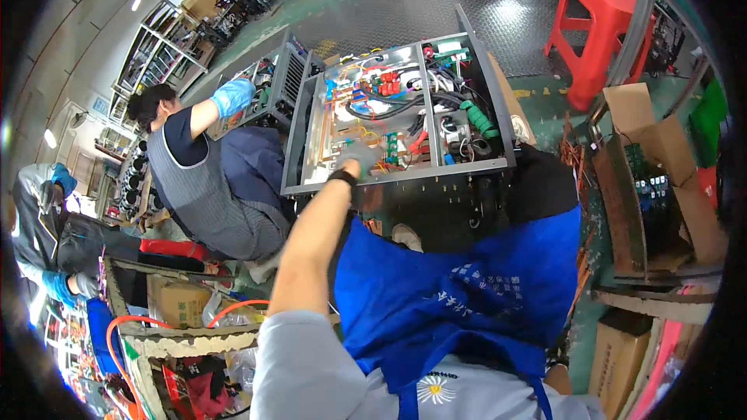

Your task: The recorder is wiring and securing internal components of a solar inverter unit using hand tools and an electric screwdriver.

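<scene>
In front of me stands a dark metal equipment case (405,180) with its top off, packed with wiring and circuit parts. My left hand (359,159), in a grey glove with a black band at the wrist, reaches over the near wall into its left section. The hand is smeared by motion, and its fingers cannot be made out. Close by it are small green circuit boards (391,149) and red-covered parts. Black cables (393,115) cross the middle of the case, and a green wrapped coil (478,119) lies at its right. My right hand does not show.
At my left a seated co-worker (222,179) in blue gloves handles another open case (268,82). A second person (50,241) stands farther left. A red stool (597,27) is at back right, above an open carton (622,187) of circuit boards. An orange hose (117,327) crosses a cluttered cart.
</scene>
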`<state>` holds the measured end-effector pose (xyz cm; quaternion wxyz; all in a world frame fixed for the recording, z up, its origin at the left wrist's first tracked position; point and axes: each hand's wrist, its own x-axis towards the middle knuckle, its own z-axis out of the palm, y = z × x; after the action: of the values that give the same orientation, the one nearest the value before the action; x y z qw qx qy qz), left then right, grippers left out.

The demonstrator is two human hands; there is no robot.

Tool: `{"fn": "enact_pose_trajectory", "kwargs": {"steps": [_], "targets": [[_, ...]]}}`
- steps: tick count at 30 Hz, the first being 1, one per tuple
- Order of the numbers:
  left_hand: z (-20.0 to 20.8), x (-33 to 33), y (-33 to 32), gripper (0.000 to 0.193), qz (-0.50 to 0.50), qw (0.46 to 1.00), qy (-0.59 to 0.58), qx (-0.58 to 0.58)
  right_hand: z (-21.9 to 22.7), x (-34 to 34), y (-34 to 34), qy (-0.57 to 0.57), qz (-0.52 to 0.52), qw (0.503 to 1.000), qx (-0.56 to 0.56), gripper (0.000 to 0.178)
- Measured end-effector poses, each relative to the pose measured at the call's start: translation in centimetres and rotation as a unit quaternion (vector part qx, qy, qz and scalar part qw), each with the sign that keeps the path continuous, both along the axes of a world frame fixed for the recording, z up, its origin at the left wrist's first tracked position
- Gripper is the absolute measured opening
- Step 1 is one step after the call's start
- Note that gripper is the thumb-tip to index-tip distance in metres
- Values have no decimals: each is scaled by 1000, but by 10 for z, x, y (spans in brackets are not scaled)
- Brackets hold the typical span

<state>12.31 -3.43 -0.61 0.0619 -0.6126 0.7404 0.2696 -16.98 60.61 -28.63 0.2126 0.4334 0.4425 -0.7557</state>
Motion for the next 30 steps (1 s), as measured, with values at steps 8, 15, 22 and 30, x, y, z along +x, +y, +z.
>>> {"fn": "enact_pose_trajectory", "kwargs": {"steps": [8, 15, 22, 30], "targets": [[-88, 16, -55, 30, -261, 928, 39, -264, 97, -74, -1, 145, 100, 984, 37, 31], [39, -17, 63, 23, -17, 887, 409, 213, 292, -146, -51, 486, 276, 829, 27, 38], [36, -20, 69, 32, 18, 866, 429, 257, 465, 18, -303, 643, 441, 619, 96, 40], [62, 48, -76, 26, 166, 806, 507, 256, 430, 14, -484, 544, 732, 409, -28, 22]]}}
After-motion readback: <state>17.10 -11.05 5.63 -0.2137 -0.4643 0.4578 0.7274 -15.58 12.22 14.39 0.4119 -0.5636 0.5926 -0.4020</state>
